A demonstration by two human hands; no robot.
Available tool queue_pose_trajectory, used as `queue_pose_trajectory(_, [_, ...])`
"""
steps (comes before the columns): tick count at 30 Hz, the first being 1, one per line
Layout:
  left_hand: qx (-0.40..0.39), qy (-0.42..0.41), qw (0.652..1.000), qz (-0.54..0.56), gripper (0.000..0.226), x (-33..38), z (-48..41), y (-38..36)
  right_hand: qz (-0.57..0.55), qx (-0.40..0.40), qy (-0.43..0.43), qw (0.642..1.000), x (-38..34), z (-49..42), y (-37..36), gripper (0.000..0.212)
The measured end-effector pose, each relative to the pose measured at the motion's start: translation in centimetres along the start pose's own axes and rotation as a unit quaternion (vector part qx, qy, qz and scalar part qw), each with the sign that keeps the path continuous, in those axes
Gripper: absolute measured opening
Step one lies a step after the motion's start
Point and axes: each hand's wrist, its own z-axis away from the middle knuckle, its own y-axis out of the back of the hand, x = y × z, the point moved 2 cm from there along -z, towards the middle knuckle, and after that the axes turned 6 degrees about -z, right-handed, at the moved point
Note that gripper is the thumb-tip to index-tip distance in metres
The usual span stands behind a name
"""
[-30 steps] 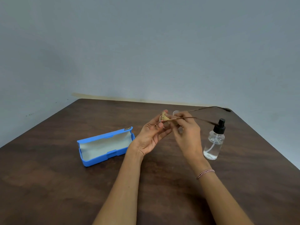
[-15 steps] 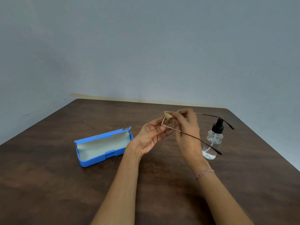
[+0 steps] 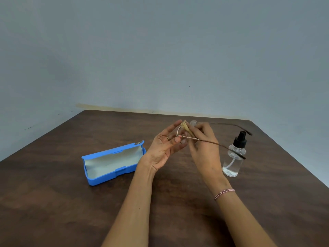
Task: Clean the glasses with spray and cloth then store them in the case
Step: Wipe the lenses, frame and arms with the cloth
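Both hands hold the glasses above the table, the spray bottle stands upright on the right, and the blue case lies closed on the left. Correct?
No: the head view shows the blue case lying open, pale lining visible. Otherwise right: left hand and right hand hold the glasses above the table, spray bottle upright on the right.

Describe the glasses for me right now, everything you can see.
The glasses are thin, metal-looking wire frames with clear lenses, held above the table. Both temples are unfolded, dark-tipped, pointing right toward the spray bottle. The left hand pinches the frame near a hinge; the right hand presses a beige cloth against a lens.
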Motion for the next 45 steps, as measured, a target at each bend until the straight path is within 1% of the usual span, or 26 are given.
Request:
queue_pose_trajectory(2, [0.017,-0.013,1.0,0.004,0.066,0.1,-0.1,0.2,0.02,-0.004,0.01,1.0,-0.3,0.1,-0.3,0.034])
queue_pose_trajectory(5, [0.021,-0.018,1.0,0.001,0.064,0.2,-0.1,0.2,0.016,0.005,0.029,0.999,-0.4,0.1,-0.4,0.028])
queue_pose_trajectory(10, [-0.005,-0.009,1.0,-0.001,0.06,0.4,0.2,-0.6,0.022,-0.015,0.012,1.0,-0.3,-0.1,-0.2,0.04])
queue_pose_trajectory(12, [0.001,-0.018,1.0,-0.005,0.06,0.4,0.1,-0.5,0.022,-0.006,0.01,1.0,-0.5,-0.1,-0.2,0.034])
queue_pose_trajectory(14, [0.018,-0.028,0.999,-0.003,0.061,0.5,0.0,-0.2,0.024,0.005,0.023,0.999,-0.6,0.0,-0.1,0.025])
queue_pose_trajectory(16, [0.036,-0.04,0.998,0.012,0.062,0.6,-0.1,0.1,0.023,0.003,0.032,0.999,-0.6,0.1,0.0,0.02])
queue_pose_trajectory(18, [0.042,-0.05,0.998,0.022,0.062,0.7,-0.1,0.3,0.007,-0.002,0.044,0.999,-0.8,0.2,0.0,0.02])
queue_pose_trajectory(21, [0.031,-0.044,0.998,0.021,0.062,0.6,-0.1,0.2,-0.031,-0.006,0.072,0.997,-1.3,0.1,-0.1,0.024])
queue_pose_trajectory(25, [0.038,-0.068,0.995,0.055,0.06,0.8,0.0,0.3,-0.075,-0.033,0.097,0.992,-1.6,0.2,0.0,0.025])
queue_pose_trajectory(28, [0.028,-0.063,0.996,0.057,0.059,0.9,0.1,0.2,-0.054,-0.017,0.094,0.994,-1.3,0.1,0.2,0.023])
queue_pose_trajectory(31, [0.015,-0.03,0.999,0.018,0.062,0.5,0.0,0.0,-0.013,-0.005,0.066,0.998,-0.7,0.0,0.1,0.026])
queue_pose_trajectory(33, [0.019,-0.02,1.0,0.01,0.064,0.2,-0.1,0.1,-0.019,-0.025,0.055,0.998,-0.9,0.0,-0.1,0.03])
queue_pose_trajectory(34, [0.023,-0.022,0.999,0.012,0.065,0.3,-0.1,0.2,-0.031,-0.035,0.062,0.997,-1.1,0.0,-0.2,0.031])
queue_pose_trajectory(36, [0.033,-0.036,0.999,0.023,0.064,0.4,-0.1,0.4,-0.056,-0.044,0.091,0.993,-1.3,0.1,-0.2,0.029])
queue_pose_trajectory(38, [0.038,-0.047,0.998,0.035,0.063,0.6,0.1,0.5,-0.074,-0.047,0.099,0.991,-1.4,0.1,0.1,0.027])
queue_pose_trajectory(42, [0.025,-0.036,0.999,0.026,0.063,0.5,0.1,0.2,-0.035,-0.013,0.073,0.997,-1.1,0.0,0.3,0.025])
queue_pose_trajectory(45, [0.015,-0.012,1.0,0.015,0.065,0.2,0.0,0.1,-0.024,-0.014,0.057,0.998,-1.0,-0.1,0.0,0.029])
